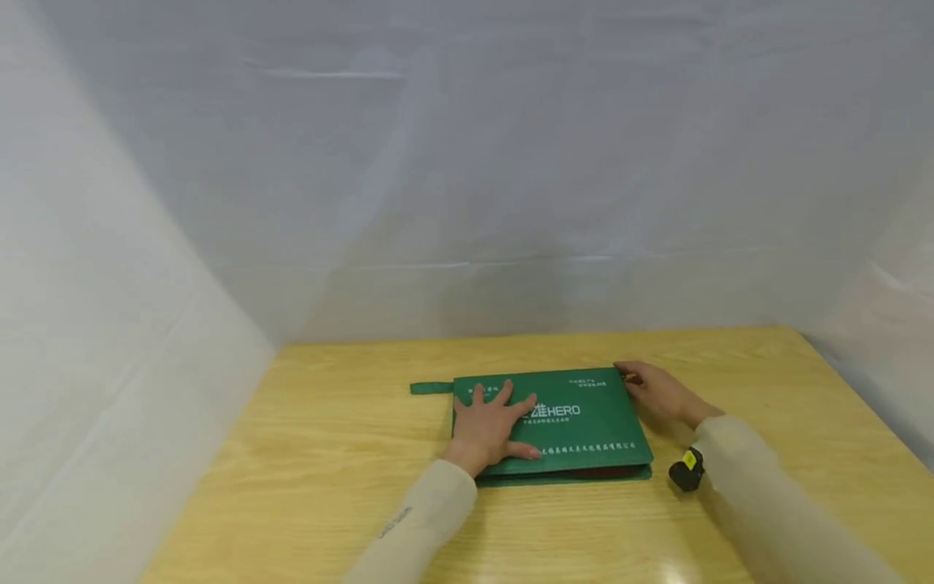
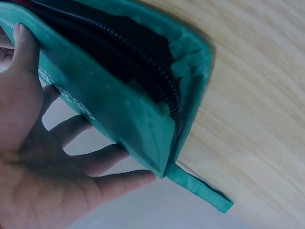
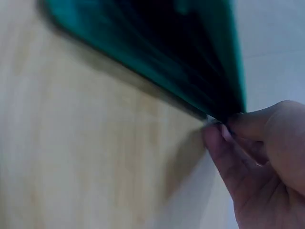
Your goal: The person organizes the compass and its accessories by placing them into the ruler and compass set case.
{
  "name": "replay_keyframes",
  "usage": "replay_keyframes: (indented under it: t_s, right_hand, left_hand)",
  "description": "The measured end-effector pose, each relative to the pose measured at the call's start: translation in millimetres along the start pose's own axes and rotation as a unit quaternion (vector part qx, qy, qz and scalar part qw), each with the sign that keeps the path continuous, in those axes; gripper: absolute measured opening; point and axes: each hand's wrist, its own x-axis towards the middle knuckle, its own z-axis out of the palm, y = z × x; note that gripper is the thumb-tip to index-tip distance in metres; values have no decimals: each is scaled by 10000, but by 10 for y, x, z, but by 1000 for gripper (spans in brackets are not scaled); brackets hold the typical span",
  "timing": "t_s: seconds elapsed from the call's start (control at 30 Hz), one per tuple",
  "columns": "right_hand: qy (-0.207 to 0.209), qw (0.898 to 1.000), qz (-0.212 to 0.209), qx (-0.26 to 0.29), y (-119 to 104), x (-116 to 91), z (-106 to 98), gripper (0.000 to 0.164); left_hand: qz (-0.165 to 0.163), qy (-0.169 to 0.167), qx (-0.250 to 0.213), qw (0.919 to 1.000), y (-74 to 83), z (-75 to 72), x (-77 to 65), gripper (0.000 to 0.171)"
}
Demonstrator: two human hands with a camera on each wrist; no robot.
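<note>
A green zip file bag (image 1: 584,434) with white lettering lies flat on the table. Its zipper (image 2: 143,55) is undone and the mouth gapes at the left corner, showing a dark inside. My left hand (image 1: 487,426) rests on the bag's upper face with fingers spread. At the far right corner, thumb and finger of my right hand (image 1: 660,393) pinch the bag's edge, where the two sides meet in the right wrist view. Whether a zipper pull sits between those fingertips is hidden. A green wrist strap (image 1: 432,388) sticks out from the bag's far left corner.
The wooden table (image 1: 328,470) extends around the bag on all sides. White sheeting (image 1: 467,178) rises behind it and at both sides. A small black and yellow device (image 1: 687,470) sits at the right wrist.
</note>
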Motion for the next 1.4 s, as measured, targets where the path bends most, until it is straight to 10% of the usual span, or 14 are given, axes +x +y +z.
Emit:
replay_keyframes:
  t_s: [0.5,0.83,1.4]
  right_hand:
    - [234,9992,293,127,111,15,-109,14]
    - [10,9918,347,1233,277,-138,-190,15]
    - [-18,9993,-246,273,119,-627,-147,10]
  left_hand:
    - [132,-17,108,9999,31,1,37,84]
    - [181,-49,113,9998,62,-38,14,86]
    - [205,-139,-52,9997,21,-82,38,86]
